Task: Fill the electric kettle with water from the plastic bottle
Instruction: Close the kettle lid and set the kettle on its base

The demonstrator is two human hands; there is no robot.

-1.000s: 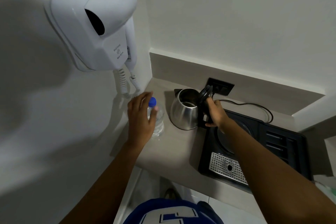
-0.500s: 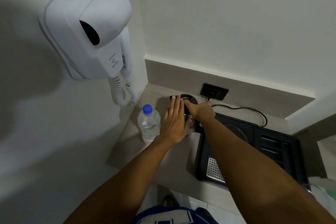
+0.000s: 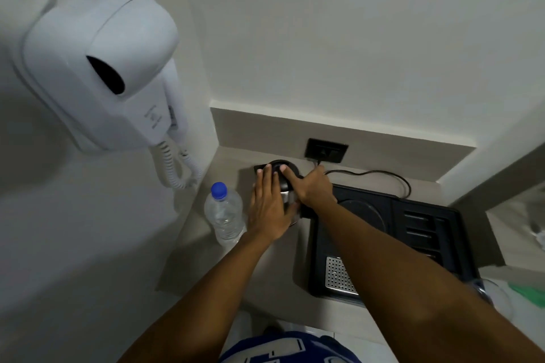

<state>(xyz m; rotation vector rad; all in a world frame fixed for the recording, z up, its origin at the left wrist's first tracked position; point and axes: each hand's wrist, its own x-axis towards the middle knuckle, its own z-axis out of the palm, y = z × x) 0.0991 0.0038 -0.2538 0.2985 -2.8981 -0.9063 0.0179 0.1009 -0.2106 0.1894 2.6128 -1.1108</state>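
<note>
The electric kettle [image 3: 285, 195] stands on the counter [image 3: 265, 268] near the corner, mostly hidden under both hands; only its black lid and a strip of steel show. My left hand [image 3: 267, 209] lies against the kettle's left side, fingers stretched over the lid and thumb round the front. My right hand [image 3: 311, 188] holds the handle side, with its thumb on the lid. The plastic bottle [image 3: 225, 216] stands upright just left of my left hand, blue cap [image 3: 218, 189] on, untouched.
A white wall-mounted hair dryer [image 3: 97, 68] with a coiled cord [image 3: 177, 169] hangs over the counter's left end. A black tray [image 3: 413, 233] with a metal drip grate [image 3: 339, 277] sits right of the kettle. A black socket [image 3: 326, 150] and cable [image 3: 371, 173] are behind.
My left hand left the bottle and moved right onto the kettle. The kettle's lid, open a second ago, is now down under my hands.
</note>
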